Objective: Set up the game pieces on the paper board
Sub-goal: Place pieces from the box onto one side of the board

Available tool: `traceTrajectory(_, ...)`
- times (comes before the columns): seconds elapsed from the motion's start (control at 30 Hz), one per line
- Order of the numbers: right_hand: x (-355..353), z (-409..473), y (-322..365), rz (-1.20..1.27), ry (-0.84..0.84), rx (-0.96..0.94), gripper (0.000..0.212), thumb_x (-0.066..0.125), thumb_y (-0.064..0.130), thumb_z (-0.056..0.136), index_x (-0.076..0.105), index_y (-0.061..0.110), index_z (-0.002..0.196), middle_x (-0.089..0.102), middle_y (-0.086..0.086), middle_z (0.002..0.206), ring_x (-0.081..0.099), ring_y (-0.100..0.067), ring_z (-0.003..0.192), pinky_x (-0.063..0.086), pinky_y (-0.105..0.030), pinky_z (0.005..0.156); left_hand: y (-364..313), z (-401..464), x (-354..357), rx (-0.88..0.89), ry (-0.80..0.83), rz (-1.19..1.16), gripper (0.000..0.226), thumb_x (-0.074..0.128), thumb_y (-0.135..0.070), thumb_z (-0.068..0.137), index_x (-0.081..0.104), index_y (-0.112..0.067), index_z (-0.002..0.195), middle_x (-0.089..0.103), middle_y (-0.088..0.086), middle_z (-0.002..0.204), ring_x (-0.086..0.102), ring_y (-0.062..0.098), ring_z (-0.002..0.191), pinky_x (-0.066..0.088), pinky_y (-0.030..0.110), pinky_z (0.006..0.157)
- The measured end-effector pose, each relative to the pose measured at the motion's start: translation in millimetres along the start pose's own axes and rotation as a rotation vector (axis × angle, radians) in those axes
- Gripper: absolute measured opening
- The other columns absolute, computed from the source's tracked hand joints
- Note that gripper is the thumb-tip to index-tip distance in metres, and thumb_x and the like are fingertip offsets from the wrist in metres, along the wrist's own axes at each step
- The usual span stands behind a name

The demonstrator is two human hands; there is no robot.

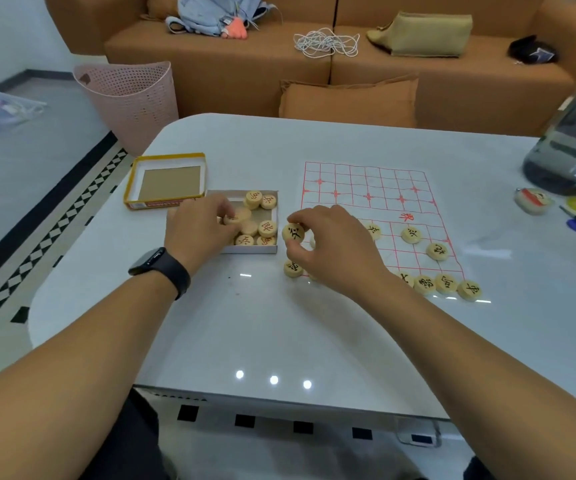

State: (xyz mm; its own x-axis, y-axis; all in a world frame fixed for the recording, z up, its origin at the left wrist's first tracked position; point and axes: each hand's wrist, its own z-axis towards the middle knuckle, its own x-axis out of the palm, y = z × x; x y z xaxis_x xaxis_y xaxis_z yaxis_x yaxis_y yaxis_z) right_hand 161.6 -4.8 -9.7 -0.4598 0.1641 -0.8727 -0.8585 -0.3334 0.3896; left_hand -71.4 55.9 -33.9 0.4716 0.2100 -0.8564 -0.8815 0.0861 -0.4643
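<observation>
While pinching one wooden disc between thumb and fingertips, right hand at left edge of paper board. Left hand, fingers curled on a disc inside open box. More discs along board's near edge. Yellow lid beside box.

The paper board is lying on the table, with the piece box sitting just left of it and the lid behind-left. A row of pieces is lining the board's near edge, and a sofa is standing behind the table.
</observation>
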Motion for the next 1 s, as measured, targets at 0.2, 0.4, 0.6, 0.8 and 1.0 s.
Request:
traceTrajectory(0.2, 3, -10, -10, -0.027, 0.022, 0.021, 0.035, 0.057, 0.042, 0.094, 0.067, 0.027, 0.124, 0.069, 0.011, 0.114, 0.054, -0.016, 0.104, 0.042, -0.031, 0.079, -12, -1, 6, 0.070, 0.120, 0.146, 0.017, 0.068, -0.050, 0.087, 0.067, -0.036, 0.097, 0.068, -0.015, 0.098, 0.052, 0.020, 0.113, 0.025, 0.039, 0.091)
traceTrajectory(0.4, -11, -4, -13, -0.084, -0.007, -0.028, 0.034, 0.060, 0.041, 0.094, 0.068, 0.026, 0.122, 0.070, 0.008, 0.109, 0.056, -0.021, 0.099, 0.044, -0.035, 0.080, -21, 19, 1, 0.002, 0.019, -0.078, 0.020, 0.063, -0.032, 0.090, 0.063, -0.032, 0.110, 0.068, -0.015, 0.111, 0.060, 0.015, 0.107, 0.037, 0.039, 0.096)
traceTrajectory(0.6, -21, 3, -14, -0.148, -0.048, -0.078, 0.032, 0.058, 0.041, 0.094, 0.069, 0.025, 0.119, 0.070, 0.008, 0.103, 0.055, -0.022, 0.093, 0.045, -0.037, 0.076, -43, 50, 26, -0.056, 0.107, 0.251, 0.020, 0.055, -0.040, 0.093, 0.056, -0.030, 0.111, 0.070, -0.001, 0.101, 0.061, 0.026, 0.097, 0.047, 0.042, 0.090)
traceTrajectory(0.8, -25, 2, -22, -0.156, -0.093, -0.068, 0.030, 0.061, 0.039, 0.091, 0.070, 0.024, 0.116, 0.071, 0.007, 0.099, 0.057, -0.023, 0.090, 0.046, -0.037, 0.076, -41, 59, 34, -0.109, 0.021, 0.218, 0.020, 0.057, -0.041, 0.092, 0.061, -0.028, 0.107, 0.069, 0.000, 0.097, 0.060, 0.027, 0.098, 0.042, 0.040, 0.089)
traceTrajectory(1.0, -19, 1, -18, -0.138, -0.060, -0.087, 0.033, 0.060, 0.040, 0.093, 0.068, 0.024, 0.120, 0.071, 0.007, 0.104, 0.055, -0.022, 0.092, 0.037, -0.033, 0.073, -27, 52, 25, -0.175, 0.031, 0.392, 0.013, 0.056, -0.037, 0.093, 0.064, -0.031, 0.101, 0.061, -0.003, 0.087, 0.054, 0.027, 0.099, 0.031, 0.043, 0.087)
